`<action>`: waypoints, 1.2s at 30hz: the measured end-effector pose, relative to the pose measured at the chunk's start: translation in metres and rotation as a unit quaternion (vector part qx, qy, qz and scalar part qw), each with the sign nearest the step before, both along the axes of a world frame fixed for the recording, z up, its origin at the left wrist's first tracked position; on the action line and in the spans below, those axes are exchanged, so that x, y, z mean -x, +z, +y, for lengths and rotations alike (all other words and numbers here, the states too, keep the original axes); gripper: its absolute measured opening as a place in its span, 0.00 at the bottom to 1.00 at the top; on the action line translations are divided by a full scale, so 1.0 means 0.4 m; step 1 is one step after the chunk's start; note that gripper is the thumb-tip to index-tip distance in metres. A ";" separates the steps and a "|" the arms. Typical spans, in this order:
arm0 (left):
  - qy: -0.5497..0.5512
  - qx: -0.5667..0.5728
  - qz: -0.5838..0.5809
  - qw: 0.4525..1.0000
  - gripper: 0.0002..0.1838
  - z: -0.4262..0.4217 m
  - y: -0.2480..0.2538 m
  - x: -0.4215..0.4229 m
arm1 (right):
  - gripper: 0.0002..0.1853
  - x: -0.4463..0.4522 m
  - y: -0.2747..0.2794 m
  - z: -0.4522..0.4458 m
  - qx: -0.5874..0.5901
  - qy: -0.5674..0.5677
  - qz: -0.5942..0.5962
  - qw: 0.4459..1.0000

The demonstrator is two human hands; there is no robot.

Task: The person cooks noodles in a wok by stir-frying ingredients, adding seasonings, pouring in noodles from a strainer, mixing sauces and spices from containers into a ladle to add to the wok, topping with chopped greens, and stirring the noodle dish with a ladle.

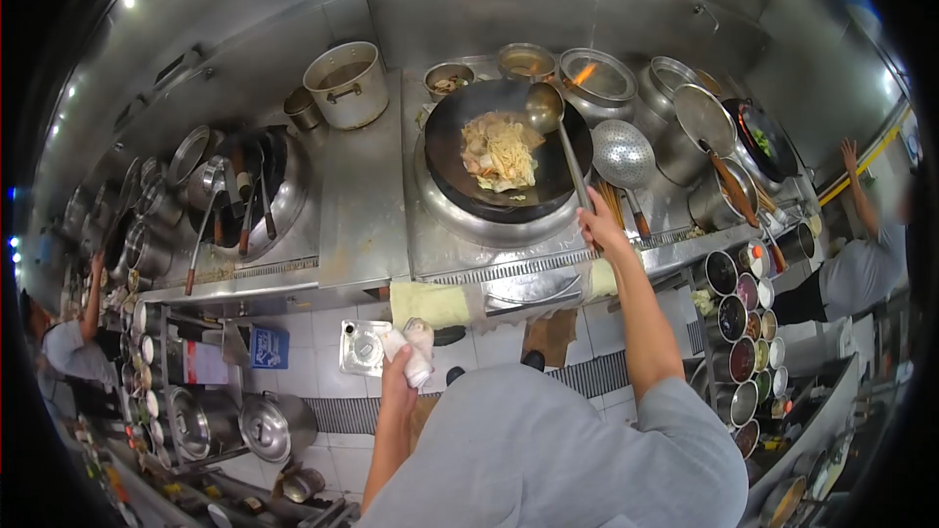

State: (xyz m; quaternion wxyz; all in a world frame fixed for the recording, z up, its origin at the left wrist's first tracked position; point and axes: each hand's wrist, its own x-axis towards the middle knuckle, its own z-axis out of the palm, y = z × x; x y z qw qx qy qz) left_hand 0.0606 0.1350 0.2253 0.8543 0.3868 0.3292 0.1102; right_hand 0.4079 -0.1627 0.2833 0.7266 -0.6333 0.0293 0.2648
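My right hand [600, 221] is closed round the long handle of a metal ladle [545, 109], whose bowl is at the upper right inside a black wok [559, 161]. Noodles with pale pieces and some cabbage [503, 150] lie in the middle of the wok, which sits on a round steel burner ring. Low in front of the counter, my left hand [397, 370] grips a bunched white cloth [419, 352], well apart from the wok.
A perforated skimmer [624, 154] lies right of the wok, near strainers and pots. Left stands a big pot [346, 85]; beyond it is a second burner with utensils [245, 200]. Sauce containers [733, 318] line the right. One person [861, 264] is at far right, another [73, 347] at far left.
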 end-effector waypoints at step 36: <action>-0.007 0.037 -0.019 0.999 0.22 0.157 -0.099 -0.009 | 0.35 0.197 0.263 -0.229 0.360 0.265 -0.133 0.885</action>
